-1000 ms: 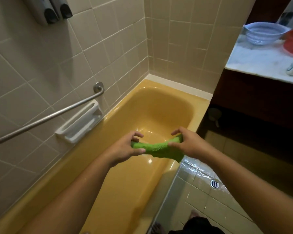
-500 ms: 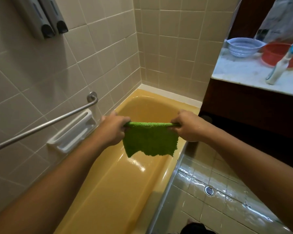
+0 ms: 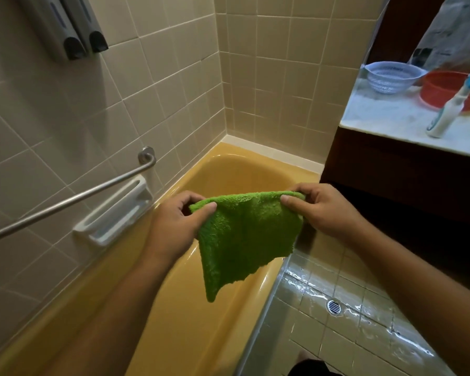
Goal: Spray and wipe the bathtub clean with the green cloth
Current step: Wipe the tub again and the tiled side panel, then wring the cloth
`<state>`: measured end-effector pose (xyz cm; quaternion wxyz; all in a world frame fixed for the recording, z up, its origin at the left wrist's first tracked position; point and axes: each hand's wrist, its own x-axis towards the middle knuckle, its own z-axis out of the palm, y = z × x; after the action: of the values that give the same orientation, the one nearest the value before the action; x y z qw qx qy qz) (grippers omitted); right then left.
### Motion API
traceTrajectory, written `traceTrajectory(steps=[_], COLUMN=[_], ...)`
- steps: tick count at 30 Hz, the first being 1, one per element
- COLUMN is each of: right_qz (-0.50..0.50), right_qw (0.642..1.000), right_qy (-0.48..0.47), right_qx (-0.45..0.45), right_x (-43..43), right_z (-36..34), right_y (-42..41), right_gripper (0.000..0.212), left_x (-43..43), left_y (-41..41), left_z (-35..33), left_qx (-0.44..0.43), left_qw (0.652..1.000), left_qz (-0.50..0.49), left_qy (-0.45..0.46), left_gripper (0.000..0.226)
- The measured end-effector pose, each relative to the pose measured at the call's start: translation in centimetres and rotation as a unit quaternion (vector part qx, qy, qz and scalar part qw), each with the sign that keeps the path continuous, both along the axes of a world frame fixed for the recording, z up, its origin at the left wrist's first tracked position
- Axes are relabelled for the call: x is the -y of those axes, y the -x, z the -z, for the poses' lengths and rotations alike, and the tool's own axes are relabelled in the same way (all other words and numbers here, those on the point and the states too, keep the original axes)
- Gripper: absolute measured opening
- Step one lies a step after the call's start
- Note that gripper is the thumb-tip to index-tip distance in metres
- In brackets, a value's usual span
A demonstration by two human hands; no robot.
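While its top corners are pinched in the grip of the left hand (image 3: 174, 229) and the right hand (image 3: 326, 210), the green cloth (image 3: 244, 240) is held spread and hanging above the yellow bathtub (image 3: 236, 172).

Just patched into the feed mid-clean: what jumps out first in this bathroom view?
The bright green cloth hangs at centre, pinched at its top corners by the left hand and the right hand, over the mustard-yellow bathtub. At the upper right, a white bottle with a blue top stands on the pale counter by a red basin.
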<state>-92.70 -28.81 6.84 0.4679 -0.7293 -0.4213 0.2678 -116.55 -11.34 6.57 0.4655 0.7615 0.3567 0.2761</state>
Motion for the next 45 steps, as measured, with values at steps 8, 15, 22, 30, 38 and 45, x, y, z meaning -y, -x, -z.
traceTrajectory(steps=[8, 15, 22, 30, 38, 45], right_qz=[0.013, -0.019, 0.020, 0.078, 0.073, -0.049], right_qw=[0.999, 0.973, 0.958, 0.920, 0.971, 0.986], right_qy=[0.028, -0.047, -0.088, -0.108, 0.031, 0.162], right_qx=[-0.041, -0.225, -0.273, -0.369, -0.224, -0.003], right_x=[0.2, 1.6, 1.3, 0.4, 2.5, 2.7], right_z=[3.5, 3.6, 2.1, 0.8, 6.3, 7.1], right_y=[9.2, 8.3, 6.3, 4.6, 3.7, -1.9], right_gripper=[0.022, 0.032, 0.022, 0.064, 0.077, 0.069], left_x=[9.9, 8.8, 5.1, 8.0, 9.0, 7.5], left_y=[-2.3, -1.1, -0.6, -3.2, -5.3, -9.7], left_z=[1.6, 2.1, 3.3, 4.5, 7.5, 8.4], left_qx=[0.030, 0.028, 0.196, 0.187, 0.038, -0.209], left_qw=[0.998, 0.980, 0.955, 0.912, 0.940, 0.951], left_qz=[-0.028, 0.151, 0.035, 0.111, 0.134, 0.219], left_qy=[0.039, 0.129, 0.220, 0.348, 0.311, 0.061], left_gripper=[0.003, 0.035, 0.026, 0.075, 0.063, 0.075])
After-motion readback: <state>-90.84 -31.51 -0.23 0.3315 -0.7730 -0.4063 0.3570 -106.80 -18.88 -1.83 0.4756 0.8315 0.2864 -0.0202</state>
